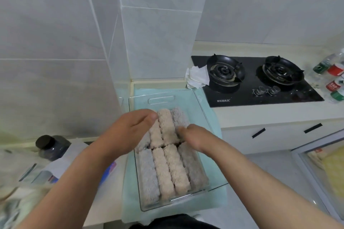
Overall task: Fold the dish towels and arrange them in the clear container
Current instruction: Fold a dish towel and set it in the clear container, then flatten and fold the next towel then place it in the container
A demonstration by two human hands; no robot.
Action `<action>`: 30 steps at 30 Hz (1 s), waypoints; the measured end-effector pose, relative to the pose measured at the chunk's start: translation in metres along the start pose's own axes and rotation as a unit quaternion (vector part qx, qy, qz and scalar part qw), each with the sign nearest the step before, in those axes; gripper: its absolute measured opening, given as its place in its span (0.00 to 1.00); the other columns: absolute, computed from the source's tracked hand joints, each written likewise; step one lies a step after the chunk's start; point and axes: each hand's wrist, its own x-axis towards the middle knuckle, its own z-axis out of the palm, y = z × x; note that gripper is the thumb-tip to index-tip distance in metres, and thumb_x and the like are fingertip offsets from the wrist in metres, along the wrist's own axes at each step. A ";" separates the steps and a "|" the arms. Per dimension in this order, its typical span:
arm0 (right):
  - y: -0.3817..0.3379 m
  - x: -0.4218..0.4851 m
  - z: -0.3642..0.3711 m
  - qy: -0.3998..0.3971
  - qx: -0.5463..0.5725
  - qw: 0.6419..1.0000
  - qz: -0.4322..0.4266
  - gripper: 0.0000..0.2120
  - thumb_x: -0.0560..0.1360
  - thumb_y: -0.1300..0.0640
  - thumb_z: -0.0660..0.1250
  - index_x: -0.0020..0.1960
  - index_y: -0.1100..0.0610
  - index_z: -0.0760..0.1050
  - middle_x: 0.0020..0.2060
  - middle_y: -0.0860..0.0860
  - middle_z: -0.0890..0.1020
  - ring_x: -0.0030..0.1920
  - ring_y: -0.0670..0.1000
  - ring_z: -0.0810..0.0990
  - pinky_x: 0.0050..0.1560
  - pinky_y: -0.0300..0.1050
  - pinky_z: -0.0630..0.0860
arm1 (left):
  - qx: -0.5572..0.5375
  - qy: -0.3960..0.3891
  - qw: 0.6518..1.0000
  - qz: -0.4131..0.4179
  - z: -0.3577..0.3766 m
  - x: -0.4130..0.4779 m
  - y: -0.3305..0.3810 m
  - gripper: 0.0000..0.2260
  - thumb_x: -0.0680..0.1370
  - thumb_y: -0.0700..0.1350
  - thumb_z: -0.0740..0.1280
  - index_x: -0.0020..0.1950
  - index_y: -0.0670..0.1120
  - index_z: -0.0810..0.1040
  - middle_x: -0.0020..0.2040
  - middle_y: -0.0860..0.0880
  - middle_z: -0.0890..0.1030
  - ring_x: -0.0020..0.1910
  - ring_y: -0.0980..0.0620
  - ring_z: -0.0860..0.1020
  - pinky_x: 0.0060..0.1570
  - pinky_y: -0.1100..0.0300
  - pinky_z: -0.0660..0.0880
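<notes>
Pale tiled walls are framing a kitchen counter, w/ a black gas hob (256, 80) sitting upper right of the frame and a crumpled white cloth (197, 77) lying against its left edge. At lower ctr the clear container (178, 98) is resting on a teal mat (214, 122), prob. to stop it sliding while the rolls are being pushed about. Dish towels are lying inside it as tight rolls, side by side in two rows. Packing them lengthwise like that is letting them brace each other so none is unrolling. The near row (163, 171) is sitting complete at the bottom of the frame, four rolls, grey and beige, w/ no hand on it. The far row (167, 124) is getting the attention. The L hand (128, 130) is arching over that row's left rolls, fingers (147, 117) held close together and curving down, hiding what's under them. Can't tell whether they're pinching a roll or just pressing. The R hand (197, 138) is coming in from the right, fingertips (181, 129) bunched and bent down onto the grey roll at the row's right end. Whether they're gripping it isn't showing either. Btwn the two hands one beige roll is lying exposed, so the hands seem to be squeezing the far row inward from both sides to snug it up. Task is looking nearly done.
</notes>
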 end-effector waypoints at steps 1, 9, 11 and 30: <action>-0.005 -0.001 -0.006 0.030 0.015 0.999 -0.033 0.22 0.78 0.41 0.53 0.52 0.57 0.74 0.49 0.52 0.78 0.50 0.54 0.76 0.49 0.48 0.70 | -0.013 0.021 1.000 -0.005 0.002 0.002 0.000 0.16 0.82 0.54 0.57 0.52 0.46 0.79 0.51 0.46 0.82 0.54 0.48 0.79 0.57 0.54 0.73; -0.021 -0.015 -0.041 0.051 0.303 0.937 -0.167 0.15 0.81 0.50 0.55 0.53 0.56 0.78 0.51 0.55 0.82 0.46 0.53 0.80 0.55 0.56 0.78 | -0.119 0.118 0.984 -0.063 0.012 0.002 0.014 0.13 0.83 0.49 0.55 0.51 0.52 0.80 0.50 0.49 0.83 0.52 0.51 0.80 0.60 0.49 0.75; -0.015 -0.018 -0.046 0.058 0.326 0.921 -0.203 0.14 0.81 0.52 0.56 0.52 0.56 0.78 0.50 0.56 0.82 0.47 0.55 0.79 0.55 0.56 0.78 | -0.131 0.162 0.976 -0.065 0.016 -0.004 0.022 0.13 0.82 0.51 0.57 0.50 0.52 0.81 0.49 0.49 0.84 0.52 0.50 0.81 0.59 0.48 0.76; 0.065 -0.137 -0.030 -0.220 -0.011 0.815 -0.536 0.09 0.80 0.52 0.61 0.57 0.47 0.77 0.51 0.44 0.81 0.52 0.45 0.78 0.56 0.41 0.72 | -0.087 0.549 0.805 -0.208 0.188 -0.239 0.134 0.19 0.69 0.67 0.57 0.49 0.63 0.82 0.52 0.63 0.82 0.55 0.56 0.79 0.64 0.47 0.72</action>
